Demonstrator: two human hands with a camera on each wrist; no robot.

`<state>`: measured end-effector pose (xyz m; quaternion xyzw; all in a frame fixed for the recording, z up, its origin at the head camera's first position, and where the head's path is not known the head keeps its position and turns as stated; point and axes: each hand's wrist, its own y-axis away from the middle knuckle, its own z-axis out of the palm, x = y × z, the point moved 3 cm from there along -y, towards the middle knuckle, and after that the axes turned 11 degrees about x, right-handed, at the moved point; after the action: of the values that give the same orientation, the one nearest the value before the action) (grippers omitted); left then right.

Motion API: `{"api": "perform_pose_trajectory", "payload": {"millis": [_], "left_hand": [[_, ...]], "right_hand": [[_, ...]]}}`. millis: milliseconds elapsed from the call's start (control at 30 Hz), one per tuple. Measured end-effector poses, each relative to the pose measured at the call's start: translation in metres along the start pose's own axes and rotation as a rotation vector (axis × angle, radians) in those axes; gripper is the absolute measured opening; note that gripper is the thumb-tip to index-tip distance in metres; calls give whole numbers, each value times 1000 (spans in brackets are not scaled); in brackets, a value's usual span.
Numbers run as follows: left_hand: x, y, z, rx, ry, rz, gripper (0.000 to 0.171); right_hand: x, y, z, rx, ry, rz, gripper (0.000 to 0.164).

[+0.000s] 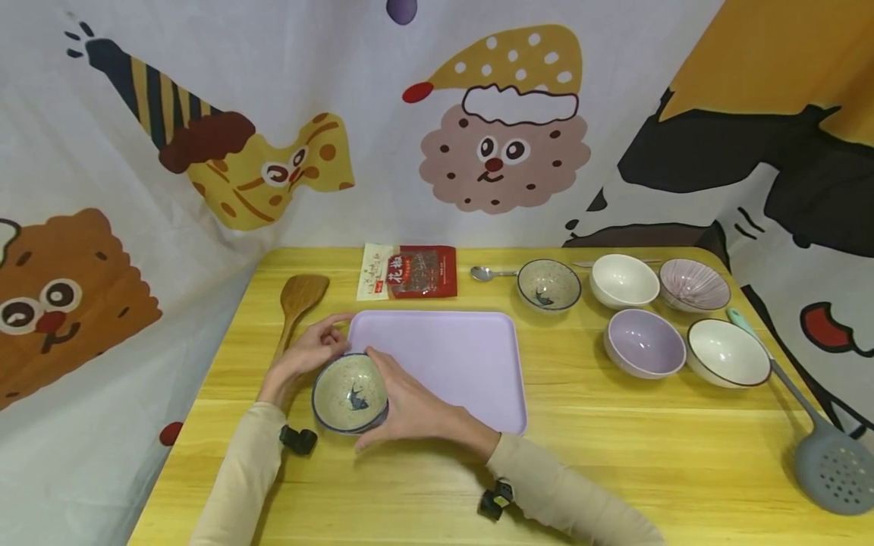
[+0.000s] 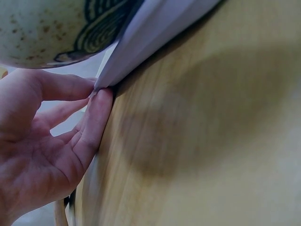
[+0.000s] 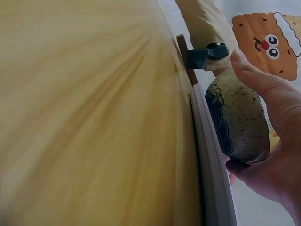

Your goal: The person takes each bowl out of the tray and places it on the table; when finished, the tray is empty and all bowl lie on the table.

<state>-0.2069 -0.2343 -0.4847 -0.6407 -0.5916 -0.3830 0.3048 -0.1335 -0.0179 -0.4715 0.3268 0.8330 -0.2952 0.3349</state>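
My right hand holds a speckled beige bowl with a blue rim and a blue bird inside, thumb and fingers spread along its side. The bowl overlaps the left front part of a light purple tray. At the tray's left edge, my left hand pinches the rim between thumb and finger, as the left wrist view shows. There the bowl's patterned outside hangs just above that hand. In the right wrist view the bowl is tilted between the right thumb and fingers.
A wooden spatula lies left of the tray, seasoning packets behind it. A metal spoon points at a matching bird bowl. Further right stand several bowls, including a purple one, and a grey skimmer.
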Motion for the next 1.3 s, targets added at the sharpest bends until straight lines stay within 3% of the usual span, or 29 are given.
{"api": "perform_pose_trajectory", "payload": {"millis": [200,433,567,700,900,1300], "left_hand": [[1,1,-1,2,-7,-5,60],[0,2,1,4,3,-1,60],[-3,1,4,6,-4,8,58],[-4,2,5,10,1,11,61],[-4,2,3,-21,55,-13,71],[-4,0,2,-36,79,-40,62]], "right_hand": [[1,-2,1,24,-2,44,134],[2,1,1,127,-12,28,127],[5,6,-3,184,-43,79,124],[6,10,-16,237,-74,132,125],[7,14,-38,310,-82,147,123],[17,34,-77,461,-52,172,125]]}}
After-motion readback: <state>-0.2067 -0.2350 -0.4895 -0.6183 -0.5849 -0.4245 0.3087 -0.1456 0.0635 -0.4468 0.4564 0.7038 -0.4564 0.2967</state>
